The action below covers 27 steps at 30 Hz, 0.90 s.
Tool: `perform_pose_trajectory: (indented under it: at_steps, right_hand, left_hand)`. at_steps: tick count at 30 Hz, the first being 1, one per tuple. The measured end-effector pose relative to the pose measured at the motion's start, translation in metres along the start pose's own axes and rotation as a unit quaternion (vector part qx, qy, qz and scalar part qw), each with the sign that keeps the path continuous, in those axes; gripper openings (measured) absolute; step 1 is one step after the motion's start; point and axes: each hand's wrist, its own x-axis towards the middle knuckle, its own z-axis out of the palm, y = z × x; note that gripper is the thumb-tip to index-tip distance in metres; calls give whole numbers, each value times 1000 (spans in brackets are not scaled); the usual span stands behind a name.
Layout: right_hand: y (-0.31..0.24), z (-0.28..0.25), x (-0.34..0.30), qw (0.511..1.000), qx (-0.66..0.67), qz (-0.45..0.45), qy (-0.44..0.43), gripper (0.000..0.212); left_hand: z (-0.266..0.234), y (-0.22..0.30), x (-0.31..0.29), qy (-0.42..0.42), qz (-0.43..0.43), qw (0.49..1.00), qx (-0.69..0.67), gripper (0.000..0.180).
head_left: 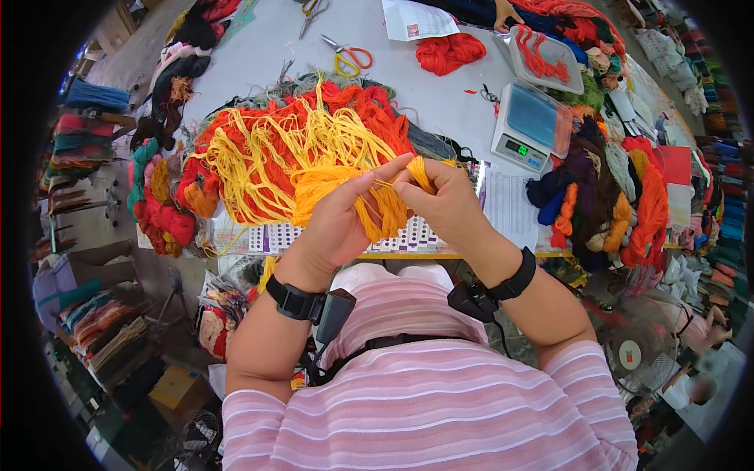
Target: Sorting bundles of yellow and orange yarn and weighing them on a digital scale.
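At the table's near edge, my left hand (pixel 334 224) is closed round a thick bundle of yellow yarn (pixel 322 192), with loose ends hanging below the palm. Close by on its right, my right hand (pixel 446 206) pinches a few yellow strands drawn taut from that bundle. A small yellow loop (pixel 422 174) sticks out above its fingers. Under and behind both hands spreads a heap of orange-red yarn (pixel 275 180), with long yellow strands (pixel 236 153) laid across it. Grey yarn shows along the heap's back edge. Dotted cards (pixel 283 237) lie partly covered beneath the heap.
Scissors with red and yellow handles (pixel 345 56) lie beyond the heap. A digital scale (pixel 522 125) and a plastic tray of red yarn (pixel 542 59) stand at right. Coloured skeins (pixel 648 208) line both table sides. Another person's hand (pixel 506 14) shows at the far edge.
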Motion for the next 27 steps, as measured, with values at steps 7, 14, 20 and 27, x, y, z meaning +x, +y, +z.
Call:
perform_pose_trajectory:
  at_steps: [7,14,20,27]
  right_hand:
    - [-3,2,-2,1000,16,6,15,10]
    - [-28,-94,-24,929,206,158,-263,13]
    - [6,-184,-13,931,-221,97,274,20]
    - [-35,-62,16,988,101,76,87,29]
  left_hand:
    - [-17,9,-6,5,9,1000,17,51]
    - [-61,24,-18,-6,167,986,25,46]
    - [-66,35,-22,-166,143,952,-212,46]
    - [-40,21,-16,-113,104,970,-186,46]
